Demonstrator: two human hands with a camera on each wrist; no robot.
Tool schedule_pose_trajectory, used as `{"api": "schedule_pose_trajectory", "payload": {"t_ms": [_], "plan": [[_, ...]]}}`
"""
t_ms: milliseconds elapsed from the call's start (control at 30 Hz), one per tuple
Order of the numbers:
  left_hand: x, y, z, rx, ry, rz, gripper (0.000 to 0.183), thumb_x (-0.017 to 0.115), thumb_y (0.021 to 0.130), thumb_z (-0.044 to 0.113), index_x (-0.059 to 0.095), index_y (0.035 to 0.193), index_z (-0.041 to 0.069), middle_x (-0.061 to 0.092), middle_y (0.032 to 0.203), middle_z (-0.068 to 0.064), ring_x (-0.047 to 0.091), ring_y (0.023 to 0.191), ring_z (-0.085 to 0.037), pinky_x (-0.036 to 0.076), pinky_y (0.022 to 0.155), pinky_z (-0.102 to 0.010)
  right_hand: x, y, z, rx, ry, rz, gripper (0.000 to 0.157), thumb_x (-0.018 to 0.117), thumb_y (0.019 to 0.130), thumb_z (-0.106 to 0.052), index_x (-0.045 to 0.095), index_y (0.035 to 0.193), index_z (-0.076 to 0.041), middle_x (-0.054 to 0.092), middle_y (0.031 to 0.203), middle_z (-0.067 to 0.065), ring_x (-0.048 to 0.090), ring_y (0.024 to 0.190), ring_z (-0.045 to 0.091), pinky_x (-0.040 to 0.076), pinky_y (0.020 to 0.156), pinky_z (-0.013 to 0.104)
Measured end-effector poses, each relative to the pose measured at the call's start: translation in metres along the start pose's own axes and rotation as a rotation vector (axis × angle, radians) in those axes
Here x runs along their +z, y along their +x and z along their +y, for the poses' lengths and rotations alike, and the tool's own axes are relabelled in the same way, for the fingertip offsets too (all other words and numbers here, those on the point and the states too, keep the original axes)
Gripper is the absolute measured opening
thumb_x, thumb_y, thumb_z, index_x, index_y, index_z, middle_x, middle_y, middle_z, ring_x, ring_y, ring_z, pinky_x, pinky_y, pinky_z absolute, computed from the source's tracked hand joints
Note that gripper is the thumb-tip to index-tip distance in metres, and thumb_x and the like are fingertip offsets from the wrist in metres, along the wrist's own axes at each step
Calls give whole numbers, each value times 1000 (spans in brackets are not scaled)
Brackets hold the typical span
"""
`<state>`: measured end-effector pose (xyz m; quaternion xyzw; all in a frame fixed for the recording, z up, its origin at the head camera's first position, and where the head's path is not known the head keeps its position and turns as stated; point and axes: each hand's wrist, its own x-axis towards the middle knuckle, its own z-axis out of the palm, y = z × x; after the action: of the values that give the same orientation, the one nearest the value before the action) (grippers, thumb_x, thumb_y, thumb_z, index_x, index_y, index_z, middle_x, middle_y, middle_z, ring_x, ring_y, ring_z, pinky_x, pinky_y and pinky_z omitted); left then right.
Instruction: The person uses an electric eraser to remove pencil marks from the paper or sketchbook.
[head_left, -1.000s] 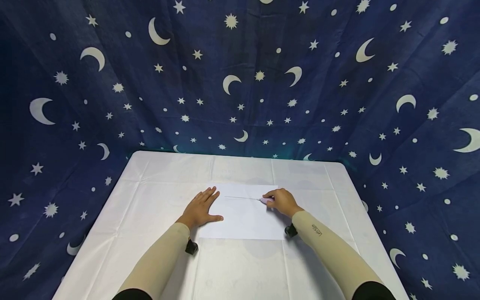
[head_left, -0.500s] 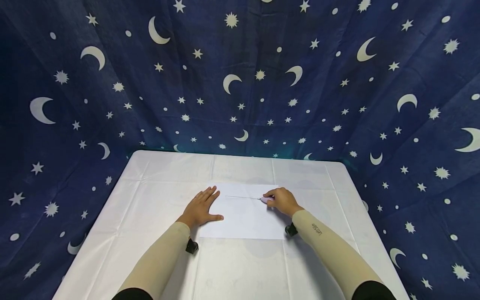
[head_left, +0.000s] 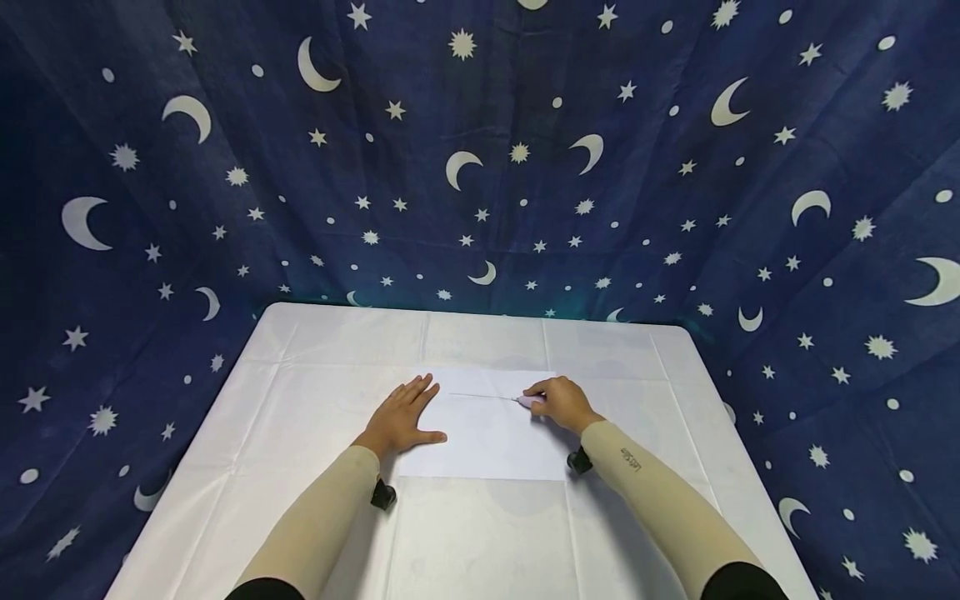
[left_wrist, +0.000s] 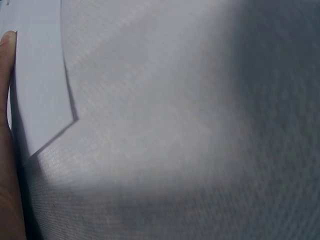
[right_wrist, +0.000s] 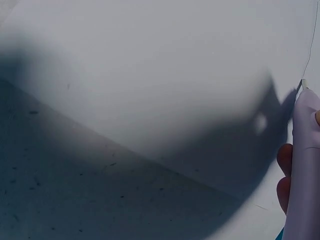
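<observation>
A white sheet of paper point(head_left: 480, 454) lies on the table. My left hand point(head_left: 403, 418) rests on its left side, fingers spread and thumb out; in the left wrist view only part of that hand point(left_wrist: 6, 90) shows at the left edge, beside a paper corner point(left_wrist: 45, 100). My right hand point(head_left: 566, 404) grips a lavender utility knife point(head_left: 529, 401). The knife's small tip point(right_wrist: 304, 84) touches the paper in the right wrist view. From the tip a thin dark line point(head_left: 480, 395), apparently a slit, runs left across the upper part of the sheet. The right thumb is mostly out of view.
A white cloth with fold creases covers the table point(head_left: 480, 542). Behind and beside it hangs a dark blue curtain point(head_left: 420, 192) with moons and stars. A small black wrist camera point(head_left: 383, 495) sits under the left wrist, another black camera point(head_left: 579, 461) under the right.
My right hand and the utility knife have shifted very slightly left and toward me. The left hand keeps its place on the paper.
</observation>
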<state>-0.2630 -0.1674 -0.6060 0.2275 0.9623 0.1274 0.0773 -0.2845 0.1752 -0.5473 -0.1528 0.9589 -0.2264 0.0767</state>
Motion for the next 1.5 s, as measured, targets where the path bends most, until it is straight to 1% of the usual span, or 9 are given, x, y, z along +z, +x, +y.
{"api": "schedule_pose_trajectory", "payload": {"t_ms": [200, 500, 667, 833, 933, 1033, 1267, 1467, 1500], "plan": [[1, 1, 0, -8, -1, -19, 105, 53, 79, 81, 22, 158, 19, 9, 166, 0, 9, 153, -22, 11, 124, -45, -1, -2, 2, 8, -18, 0, 25, 78, 82, -15, 78, 107, -14, 75, 109, 6, 68, 103, 25, 53, 92, 41], [4, 1, -2, 7, -15, 15, 105, 53, 79, 81, 22, 158, 19, 9, 166, 0, 8, 153, -22, 10, 124, -45, -3, -5, 10, 23, -40, 7, 26, 78, 82, -15, 78, 108, -12, 74, 109, 6, 67, 102, 25, 53, 93, 43], [5, 1, -2, 20, -19, 37, 106, 53, 78, 81, 24, 158, 18, 11, 166, -1, 11, 153, -23, 12, 124, -46, 1, -3, 7, 19, -24, 8, 27, 78, 81, -14, 78, 108, -13, 74, 109, 6, 67, 102, 24, 52, 93, 42], [6, 1, -2, 15, -9, 22, 105, 52, 79, 81, 24, 158, 18, 10, 166, 0, 10, 153, -23, 12, 124, -46, 5, 0, 5, 8, -26, 5, 27, 78, 81, -14, 78, 108, -14, 74, 110, 5, 67, 104, 24, 53, 93, 41], [5, 1, -2, 14, 5, 16, 105, 51, 79, 82, 23, 158, 19, 10, 166, 0, 10, 153, -22, 12, 124, -45, 4, 0, 4, -4, -44, 7, 26, 78, 81, -15, 78, 107, -14, 74, 110, 5, 68, 103, 24, 53, 92, 41], [4, 0, -3, 17, 3, 28, 105, 52, 79, 82, 24, 158, 18, 11, 166, -1, 11, 153, -23, 13, 124, -45, 1, -2, 3, -2, -48, 15, 26, 78, 81, -15, 78, 107, -14, 75, 108, 5, 67, 102, 26, 53, 92, 42], [3, -1, -5, -3, 12, 19, 105, 53, 78, 82, 25, 158, 18, 13, 166, -1, 13, 153, -23, 14, 124, -45, -2, -4, 5, -12, -57, 15, 26, 78, 82, -16, 78, 107, -12, 75, 107, 7, 67, 101, 27, 53, 91, 43], [4, 2, -3, 7, 7, 16, 106, 50, 78, 83, 22, 158, 19, 10, 166, 1, 10, 153, -21, 11, 124, -44, -2, -4, 5, -4, -49, 22, 26, 77, 82, -15, 78, 107, -13, 75, 107, 6, 67, 100, 26, 53, 91, 42], [4, 2, -2, 12, 3, 24, 106, 52, 78, 82, 24, 158, 18, 11, 166, 0, 11, 153, -23, 13, 124, -45, -1, -4, 5, -2, -43, 19, 25, 77, 82, -15, 78, 108, -13, 75, 108, 6, 67, 101, 26, 53, 93, 42]]}}
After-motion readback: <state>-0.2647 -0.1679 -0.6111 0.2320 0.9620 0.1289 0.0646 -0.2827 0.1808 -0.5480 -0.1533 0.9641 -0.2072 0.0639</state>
